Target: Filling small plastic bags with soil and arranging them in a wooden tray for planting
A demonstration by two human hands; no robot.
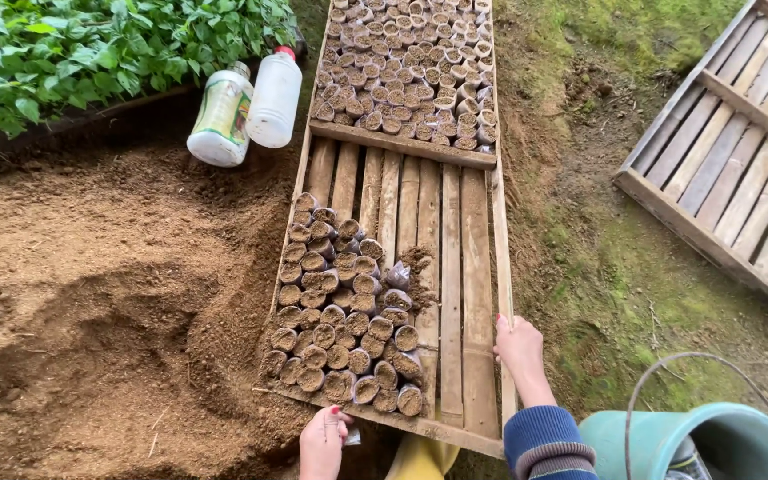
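From where I watch, my right hand sits at about five o'clock in the view, fingers curled over the right side rail of the near wooden tray, clamped on that edge with the blue striped sleeve trailing down toward the bottom. My left hand is at six o'clock, just below the tray's near rail; its fingers are drawn together, pinching a small clear plastic bag, though I cannot tell how firmly. The tray is a slatted frame running from six toward twelve o'clock, and a cluster of soil-filled seedling bags stands packed in its near-left part, upright and touching one another, with a few at the right fringe tilted; a little loose soil lies on the slats just beside them. The rest of the slats are bare. At twelve o'clock a second tray butts against the first, full of the same bags. A mound of brown soil fills the nine o'clock side, touching the tray's left rail. Two white plastic bottles lie at eleven o'clock beside green leafy plants. Another slatted tray rests at two o'clock, well apart, and a teal bucket sits at four o'clock near my right sleeve.
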